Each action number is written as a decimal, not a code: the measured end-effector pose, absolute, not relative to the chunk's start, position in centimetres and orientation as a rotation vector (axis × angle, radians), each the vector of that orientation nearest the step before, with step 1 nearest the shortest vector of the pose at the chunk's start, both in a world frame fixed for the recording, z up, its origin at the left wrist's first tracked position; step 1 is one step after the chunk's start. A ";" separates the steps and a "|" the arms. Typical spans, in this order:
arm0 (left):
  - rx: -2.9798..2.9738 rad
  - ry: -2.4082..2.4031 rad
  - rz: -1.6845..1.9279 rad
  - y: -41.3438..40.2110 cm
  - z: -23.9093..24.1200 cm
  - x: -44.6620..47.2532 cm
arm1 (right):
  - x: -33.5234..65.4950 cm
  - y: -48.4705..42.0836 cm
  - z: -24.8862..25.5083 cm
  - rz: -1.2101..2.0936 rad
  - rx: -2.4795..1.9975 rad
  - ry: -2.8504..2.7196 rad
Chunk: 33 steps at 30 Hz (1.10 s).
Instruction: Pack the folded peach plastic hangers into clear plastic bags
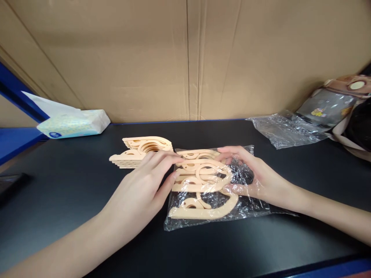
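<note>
Several beige folding clothes hangers (pixel 203 188) lie folded in a clear plastic bag (pixel 174 224) on the table. My right hand (pixel 249 172) is closed around their curved right end, its fingers partly behind the shiny film. At the left end, my left hand (pixel 153 175) pinches the hangers with thumb and fingertips at the bag's edge. The lowest hanger in the bag lies apart from the others, nearer to me. Behind my left hand sits a neat stack of more folded hangers (pixel 145 148), its front right part hidden by my fingers.
A pack of tissues (pixel 75 122) rests at the back left of the black table (pixel 220 247). An empty-looking clear bag (pixel 286 129) lies at the back right, beside a clear bottle (pixel 327 104) with a brown lid. A dark flat object (pixel 11 185) is at the left edge. Cardboard (pixel 130 58) stands behind.
</note>
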<state>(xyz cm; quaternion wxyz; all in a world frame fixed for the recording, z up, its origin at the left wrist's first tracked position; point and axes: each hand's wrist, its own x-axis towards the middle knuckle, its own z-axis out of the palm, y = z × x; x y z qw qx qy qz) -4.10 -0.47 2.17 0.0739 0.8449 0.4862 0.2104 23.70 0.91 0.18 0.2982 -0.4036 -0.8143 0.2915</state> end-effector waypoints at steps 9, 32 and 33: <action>2.707 1.165 0.469 -0.8 1.5 -3.5 | 26.8 2.1 1.3 0.471 -1.214 -2.257; 2.795 0.801 0.375 0.5 2.1 2.4 | 26.0 4.4 4.3 1.244 -1.285 -1.809; 2.802 0.796 0.383 0.6 2.0 2.6 | 25.8 4.6 4.5 1.251 -1.286 -1.810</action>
